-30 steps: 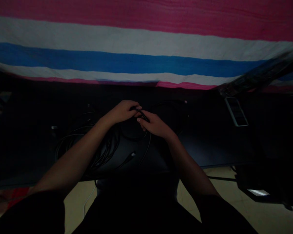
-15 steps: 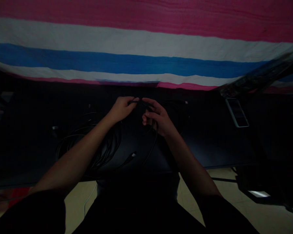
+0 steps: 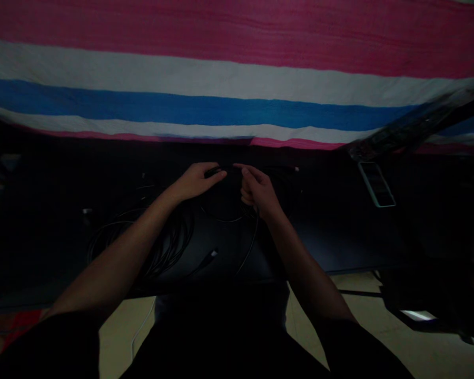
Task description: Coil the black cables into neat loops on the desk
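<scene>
Dark bench [image 3: 339, 237] below a striped cloth [image 3: 237, 95]: left hand [image 3: 195, 181] and right hand [image 3: 257, 190] each pinch one black cable [image 3: 227, 216], its loop hanging between them.

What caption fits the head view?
Both hands, left hand and right hand, pinch a black cable above a dark table.

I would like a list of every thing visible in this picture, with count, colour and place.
held cable: one, black, loop hanging between both hands
cable pile: one tangle, black, on the table, left of centre
connector: one, pale tip, on the table, near edge
table: one, dark, across the middle
striped cloth: one, pink, white and blue, behind the table
flat device: one, dark with pale rim, far right on the table
left hand: one, gripping the held cable
right hand: one, pinching the held cable
</scene>
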`<state>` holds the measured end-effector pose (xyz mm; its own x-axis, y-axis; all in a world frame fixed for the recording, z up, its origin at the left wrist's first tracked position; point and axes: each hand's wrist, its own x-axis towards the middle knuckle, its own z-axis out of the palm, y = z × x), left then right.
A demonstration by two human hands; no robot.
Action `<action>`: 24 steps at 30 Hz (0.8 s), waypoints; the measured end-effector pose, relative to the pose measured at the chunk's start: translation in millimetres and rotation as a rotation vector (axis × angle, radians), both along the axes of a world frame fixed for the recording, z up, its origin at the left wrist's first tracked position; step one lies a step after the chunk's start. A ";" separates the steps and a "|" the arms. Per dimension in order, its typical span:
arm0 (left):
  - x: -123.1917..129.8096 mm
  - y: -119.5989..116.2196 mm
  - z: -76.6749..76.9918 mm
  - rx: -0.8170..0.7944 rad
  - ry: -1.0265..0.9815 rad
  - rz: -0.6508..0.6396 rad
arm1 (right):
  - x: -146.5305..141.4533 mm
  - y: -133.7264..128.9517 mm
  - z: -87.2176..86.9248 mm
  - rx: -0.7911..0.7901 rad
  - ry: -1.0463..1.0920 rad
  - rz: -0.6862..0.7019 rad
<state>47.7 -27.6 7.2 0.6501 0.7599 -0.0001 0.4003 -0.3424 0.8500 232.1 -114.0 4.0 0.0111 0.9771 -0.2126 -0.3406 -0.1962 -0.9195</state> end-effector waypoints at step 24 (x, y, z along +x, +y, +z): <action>-1.8 6.7 6.8 -0.772 -0.648 0.211 | -4.7 0.3 -6.7 0.091 0.040 0.009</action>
<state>45.9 -20.9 14.0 0.5526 0.8001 -0.2334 -0.2251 0.4128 0.8826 227.4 -113.7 -2.6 -0.0041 0.9924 -0.1231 -0.3760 -0.1156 -0.9194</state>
